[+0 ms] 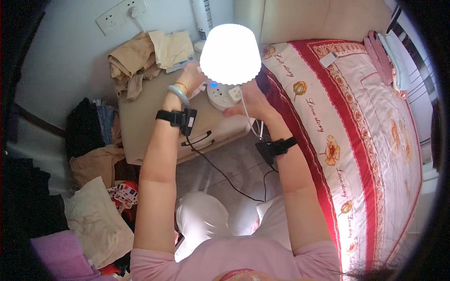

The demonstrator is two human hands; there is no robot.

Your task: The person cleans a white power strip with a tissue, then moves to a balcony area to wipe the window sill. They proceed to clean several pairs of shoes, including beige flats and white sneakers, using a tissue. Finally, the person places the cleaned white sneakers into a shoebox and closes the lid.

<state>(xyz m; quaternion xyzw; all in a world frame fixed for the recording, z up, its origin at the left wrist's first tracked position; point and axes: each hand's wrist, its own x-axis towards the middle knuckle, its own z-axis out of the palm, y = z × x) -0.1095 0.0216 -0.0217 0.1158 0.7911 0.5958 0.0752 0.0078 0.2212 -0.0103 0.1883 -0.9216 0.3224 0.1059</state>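
A lit table lamp with a glowing, ribbed white shade (229,54) stands on the beige nightstand (197,122). Its round white base (216,99) has socket holes and a small blue light. A white charger plug (235,94) sits in the base, with a white cable hanging from it. My right hand (255,104) grips the base from the right, thumb at its front edge; the other fingers are partly hidden. My left hand (191,77) is closed beside the shade's left edge, fingertips partly hidden. Something white and crumpled shows below it, too unclear to name.
Folded beige cloths (133,56) lie on the nightstand's left side, and a white bottle (202,18) stands behind. A wall socket (111,21) holds a plug. At right is a bed with a patterned red-and-white cover (323,122). Clothes (98,220) are piled at lower left.
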